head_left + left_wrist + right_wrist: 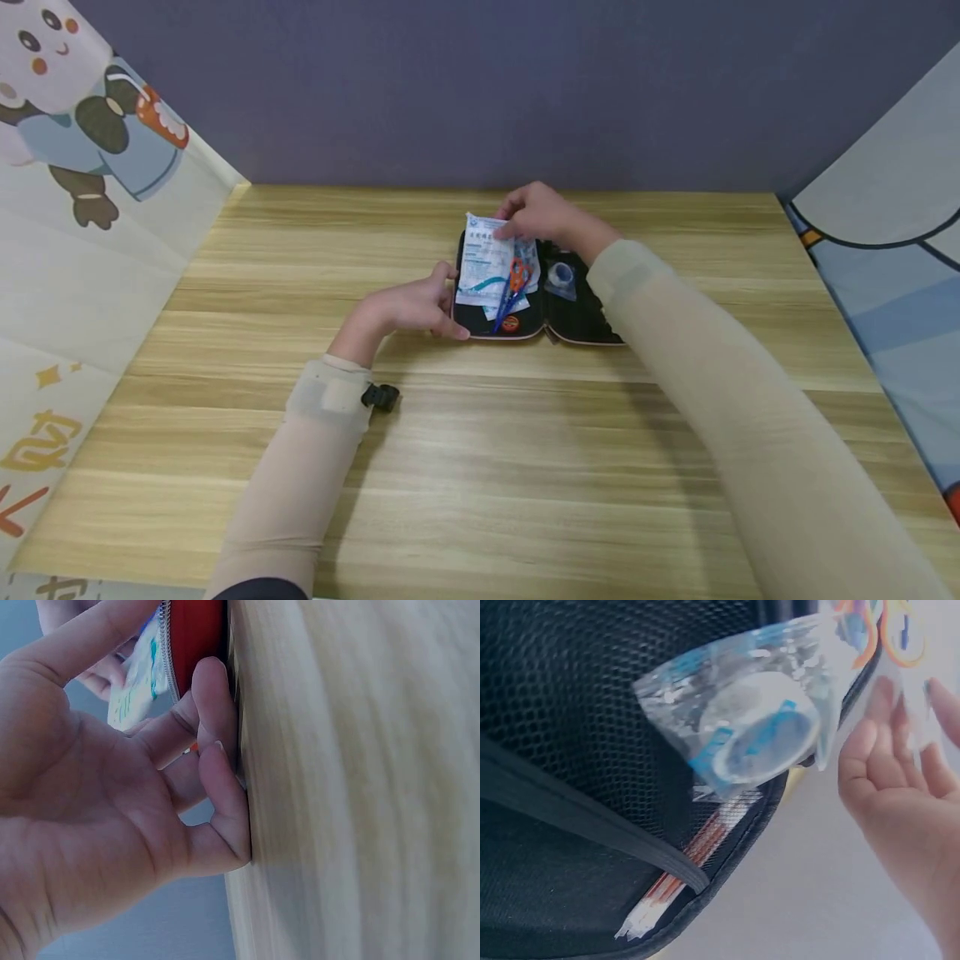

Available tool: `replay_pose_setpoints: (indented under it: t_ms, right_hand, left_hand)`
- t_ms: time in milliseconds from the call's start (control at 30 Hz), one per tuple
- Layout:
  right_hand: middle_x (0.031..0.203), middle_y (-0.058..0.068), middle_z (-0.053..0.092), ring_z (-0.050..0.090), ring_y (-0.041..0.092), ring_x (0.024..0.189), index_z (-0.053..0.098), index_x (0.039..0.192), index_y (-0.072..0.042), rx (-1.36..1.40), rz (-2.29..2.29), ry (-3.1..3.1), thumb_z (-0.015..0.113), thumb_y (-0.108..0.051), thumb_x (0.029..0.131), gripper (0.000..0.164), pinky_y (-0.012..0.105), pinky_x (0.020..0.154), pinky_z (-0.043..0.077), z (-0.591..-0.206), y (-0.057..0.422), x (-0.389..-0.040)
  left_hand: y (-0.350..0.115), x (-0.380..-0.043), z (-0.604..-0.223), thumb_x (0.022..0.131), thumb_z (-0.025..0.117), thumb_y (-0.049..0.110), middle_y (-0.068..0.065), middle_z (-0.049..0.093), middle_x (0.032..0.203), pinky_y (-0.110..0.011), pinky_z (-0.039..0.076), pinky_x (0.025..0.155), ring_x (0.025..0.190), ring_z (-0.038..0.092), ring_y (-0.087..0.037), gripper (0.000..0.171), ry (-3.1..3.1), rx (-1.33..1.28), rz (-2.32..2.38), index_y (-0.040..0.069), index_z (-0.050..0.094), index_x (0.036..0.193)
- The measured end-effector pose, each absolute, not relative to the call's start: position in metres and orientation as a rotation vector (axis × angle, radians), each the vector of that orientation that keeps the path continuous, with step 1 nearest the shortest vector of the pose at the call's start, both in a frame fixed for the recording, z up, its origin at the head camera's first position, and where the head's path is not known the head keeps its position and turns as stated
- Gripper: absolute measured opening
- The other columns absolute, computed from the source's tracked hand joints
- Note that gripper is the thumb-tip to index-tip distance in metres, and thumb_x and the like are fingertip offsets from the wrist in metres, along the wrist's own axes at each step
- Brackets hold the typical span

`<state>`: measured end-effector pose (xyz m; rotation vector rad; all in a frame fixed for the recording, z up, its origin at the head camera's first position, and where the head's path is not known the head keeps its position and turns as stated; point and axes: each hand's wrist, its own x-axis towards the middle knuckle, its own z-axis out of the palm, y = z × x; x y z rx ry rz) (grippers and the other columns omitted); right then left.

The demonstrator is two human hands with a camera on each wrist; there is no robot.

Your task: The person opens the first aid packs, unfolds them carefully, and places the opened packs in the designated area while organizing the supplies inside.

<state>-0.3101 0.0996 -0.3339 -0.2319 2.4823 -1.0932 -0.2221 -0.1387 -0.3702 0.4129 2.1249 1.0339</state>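
Observation:
A small black zip case (472, 321) lies unfolded on the table, its outside red in the left wrist view. My left hand (416, 304) grips the case's left edge, with curled fingers (214, 712) low against its side and the table. My right hand (543, 218) pinches the top of a white printed packet (483, 258) over the left half of the case. Scissors (517, 275) with orange handles and blue blades lie across the packet's lower right. A white tape roll (561, 275) in a clear bag rests at the right half. My right forearm hides part of that half.
Brown-and-white swab sticks (690, 855) sit behind mesh in the case's right half. The wooden table (487, 467) stretches around the case. A dark blue wall panel (480, 92) rises behind it, and printed panels (142, 192) stand at the sides.

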Motion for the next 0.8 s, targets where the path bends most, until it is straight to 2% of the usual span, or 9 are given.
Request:
replay_pose_setpoints:
  t_ms: [133, 300, 400, 467, 633, 800]
  right_hand:
    - [0.12, 0.01, 0.064, 0.064, 0.022, 0.102, 0.066, 0.126, -0.002, -0.157, -1.286, 2.5, 0.073, -0.016, 0.101, 0.03, 0.042, 0.098, 0.059, -0.327, 0.101, -0.309]
    - [0.124, 0.007, 0.062, 0.068, 0.023, 0.108, 0.062, 0.129, -0.006, -0.017, -1.512, 2.448, 0.069, -0.014, 0.104, 0.027, 0.043, 0.102, 0.061, -0.313, 0.111, -0.311]
    - [0.123, 0.003, 0.062, 0.068, 0.024, 0.111, 0.061, 0.131, -0.008, 0.078, -1.619, 2.398, 0.067, -0.015, 0.105, 0.028, 0.044, 0.1, 0.062, -0.302, 0.125, -0.314]
    - [0.12, 0.001, 0.062, 0.068, 0.022, 0.11, 0.061, 0.132, -0.009, 0.137, -1.665, 2.382, 0.067, -0.015, 0.105, 0.028, 0.04, 0.092, 0.064, -0.295, 0.139, -0.315]
    - [0.117, -0.002, 0.061, 0.066, 0.018, 0.105, 0.06, 0.136, -0.011, 0.249, -1.63, 2.419, 0.067, -0.018, 0.105, 0.032, 0.029, 0.074, 0.064, -0.281, 0.184, -0.312]
    - [0.123, -0.003, 0.058, 0.064, 0.015, 0.105, 0.055, 0.148, -0.012, 0.267, -1.369, 2.509, 0.064, -0.028, 0.106, 0.046, 0.03, 0.082, 0.064, -0.282, 0.236, -0.302]
  left_hand:
    - [-0.138, -0.222, -0.37, 0.093, 0.08, 0.012, -0.014, 0.066, 0.111, -0.032, 0.051, 0.077, 0.082, 0.059, -0.019, 0.09, 2.121, 0.414, 1.044, 0.007, 0.014, 0.154]
    - [-0.138, -0.222, -0.37, 0.092, 0.08, 0.012, -0.014, 0.066, 0.112, -0.032, 0.052, 0.077, 0.083, 0.06, -0.019, 0.095, 2.124, 0.398, 1.043, 0.007, 0.011, 0.157]
    - [-0.138, -0.222, -0.371, 0.092, 0.081, 0.013, -0.013, 0.065, 0.109, -0.032, 0.052, 0.077, 0.082, 0.059, -0.019, 0.097, 2.135, 0.393, 1.032, 0.007, 0.01, 0.159]
    - [-0.138, -0.222, -0.372, 0.092, 0.081, 0.013, -0.013, 0.065, 0.108, -0.032, 0.052, 0.077, 0.082, 0.059, -0.019, 0.097, 2.141, 0.394, 1.028, 0.007, 0.01, 0.159]
    - [-0.138, -0.222, -0.372, 0.093, 0.08, 0.013, -0.014, 0.065, 0.111, -0.032, 0.052, 0.078, 0.084, 0.059, -0.019, 0.097, 2.142, 0.382, 1.019, 0.008, 0.01, 0.159]
    - [-0.138, -0.223, -0.373, 0.093, 0.08, 0.014, -0.014, 0.065, 0.111, -0.032, 0.053, 0.079, 0.084, 0.059, -0.02, 0.098, 2.139, 0.382, 1.022, 0.008, 0.009, 0.16]
